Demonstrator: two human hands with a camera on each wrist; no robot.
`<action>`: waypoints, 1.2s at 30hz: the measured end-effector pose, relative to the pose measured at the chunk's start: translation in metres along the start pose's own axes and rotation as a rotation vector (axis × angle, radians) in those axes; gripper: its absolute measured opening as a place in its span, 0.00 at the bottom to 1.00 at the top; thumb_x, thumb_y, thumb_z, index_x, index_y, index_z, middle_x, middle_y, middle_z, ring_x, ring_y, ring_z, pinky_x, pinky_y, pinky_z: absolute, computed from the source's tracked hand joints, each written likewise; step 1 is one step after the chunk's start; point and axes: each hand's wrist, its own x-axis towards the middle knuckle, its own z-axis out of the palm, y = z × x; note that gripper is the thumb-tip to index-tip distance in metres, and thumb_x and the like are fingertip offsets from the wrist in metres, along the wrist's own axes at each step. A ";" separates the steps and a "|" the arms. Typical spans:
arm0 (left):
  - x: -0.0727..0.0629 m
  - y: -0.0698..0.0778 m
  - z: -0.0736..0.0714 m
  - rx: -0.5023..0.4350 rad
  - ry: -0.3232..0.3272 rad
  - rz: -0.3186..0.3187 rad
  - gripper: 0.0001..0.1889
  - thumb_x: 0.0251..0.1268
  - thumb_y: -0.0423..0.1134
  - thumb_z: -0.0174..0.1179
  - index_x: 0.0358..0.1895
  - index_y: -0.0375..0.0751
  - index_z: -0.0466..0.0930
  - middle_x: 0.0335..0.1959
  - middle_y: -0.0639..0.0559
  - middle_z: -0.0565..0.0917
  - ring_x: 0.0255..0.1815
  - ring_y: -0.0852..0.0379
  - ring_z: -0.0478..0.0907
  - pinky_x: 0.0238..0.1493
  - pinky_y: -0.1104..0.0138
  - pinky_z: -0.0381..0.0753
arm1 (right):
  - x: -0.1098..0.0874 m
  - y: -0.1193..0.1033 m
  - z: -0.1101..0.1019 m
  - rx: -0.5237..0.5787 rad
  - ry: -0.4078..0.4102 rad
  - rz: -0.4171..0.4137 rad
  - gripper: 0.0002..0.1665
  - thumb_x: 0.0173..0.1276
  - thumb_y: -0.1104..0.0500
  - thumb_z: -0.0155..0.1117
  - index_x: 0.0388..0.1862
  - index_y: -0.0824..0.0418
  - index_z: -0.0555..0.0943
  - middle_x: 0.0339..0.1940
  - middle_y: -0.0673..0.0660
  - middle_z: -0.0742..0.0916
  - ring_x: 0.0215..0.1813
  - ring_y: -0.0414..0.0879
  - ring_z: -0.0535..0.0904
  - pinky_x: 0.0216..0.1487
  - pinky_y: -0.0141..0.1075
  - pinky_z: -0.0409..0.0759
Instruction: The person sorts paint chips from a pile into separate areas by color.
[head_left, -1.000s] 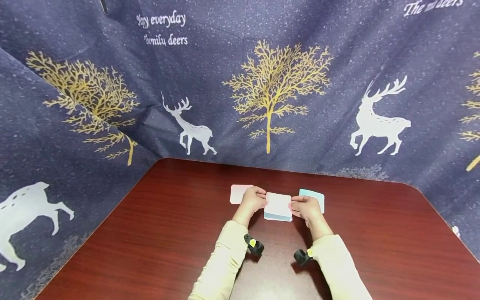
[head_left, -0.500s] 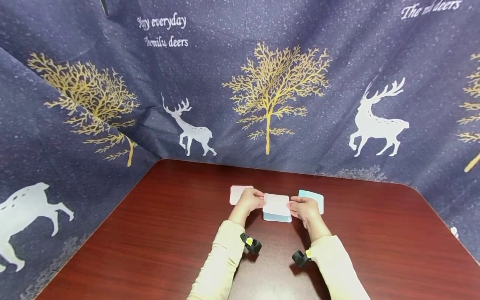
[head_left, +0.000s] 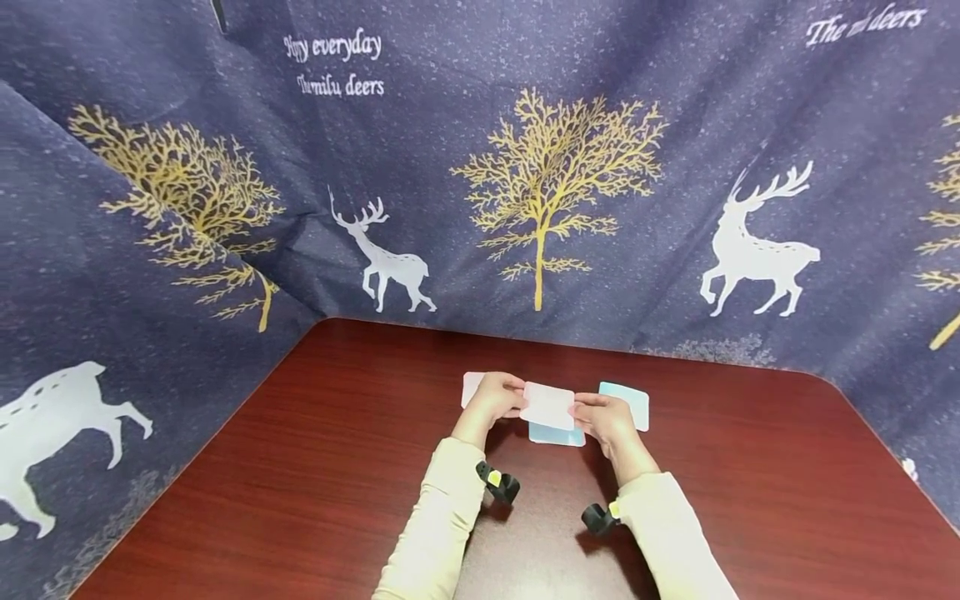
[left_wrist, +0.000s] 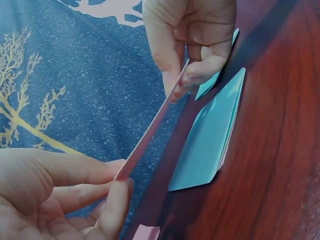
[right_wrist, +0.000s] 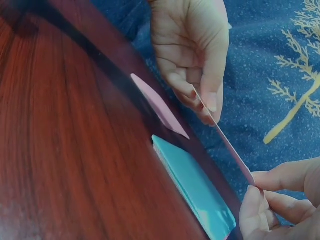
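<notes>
Between both hands a thin pink card is held up, tilted, over a small stack. My left hand pinches its left edge between thumb and fingers, and the right hand pinches the opposite edge. Beneath it lies the stack of cards, its top card light blue; pinkish layers show along its side in the left wrist view. In that view the held card appears nearly edge-on, apart from the stack.
On the table, another pink card or pile lies left of the stack, partly behind the left hand. A light blue one lies to the right, partly behind the right hand. A dark patterned cloth hangs behind the table.
Both hands have raised the pink card off the stack and moved slightly left with it. More of the light blue top card now shows underneath.
</notes>
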 end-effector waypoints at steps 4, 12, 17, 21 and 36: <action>0.009 -0.004 -0.007 0.002 0.006 0.010 0.20 0.50 0.19 0.60 0.50 0.24 0.78 0.40 0.37 0.82 0.30 0.58 0.78 0.38 0.63 0.85 | 0.002 -0.007 0.005 0.011 -0.012 0.011 0.26 0.64 0.71 0.58 0.61 0.78 0.70 0.34 0.52 0.84 0.32 0.35 0.81 0.37 0.24 0.80; 0.006 0.007 -0.030 -0.012 0.031 -0.034 0.22 0.53 0.20 0.59 0.55 0.28 0.76 0.47 0.38 0.81 0.23 0.57 0.78 0.41 0.51 0.83 | 0.007 -0.025 0.026 0.058 -0.017 -0.040 0.26 0.63 0.74 0.56 0.61 0.78 0.69 0.36 0.56 0.82 0.29 0.35 0.80 0.33 0.24 0.80; 0.001 0.012 -0.041 0.027 0.047 -0.030 0.22 0.54 0.20 0.59 0.56 0.29 0.75 0.49 0.38 0.80 0.27 0.55 0.79 0.42 0.48 0.82 | 0.011 -0.025 0.041 0.079 -0.004 -0.076 0.26 0.61 0.76 0.57 0.59 0.80 0.70 0.29 0.51 0.81 0.27 0.34 0.79 0.31 0.24 0.79; 0.001 0.011 -0.051 0.104 0.097 0.036 0.20 0.52 0.21 0.60 0.52 0.29 0.78 0.46 0.38 0.82 0.26 0.57 0.78 0.37 0.51 0.84 | 0.016 -0.025 0.052 0.075 0.014 -0.106 0.25 0.59 0.76 0.59 0.57 0.81 0.71 0.27 0.52 0.82 0.25 0.35 0.78 0.29 0.24 0.78; 0.014 -0.011 -0.072 0.063 0.183 0.060 0.20 0.48 0.19 0.61 0.50 0.24 0.77 0.40 0.36 0.81 0.18 0.59 0.71 0.20 0.71 0.76 | 0.032 -0.023 0.084 -0.040 0.013 -0.107 0.24 0.57 0.76 0.61 0.55 0.78 0.75 0.37 0.64 0.84 0.28 0.38 0.79 0.36 0.29 0.82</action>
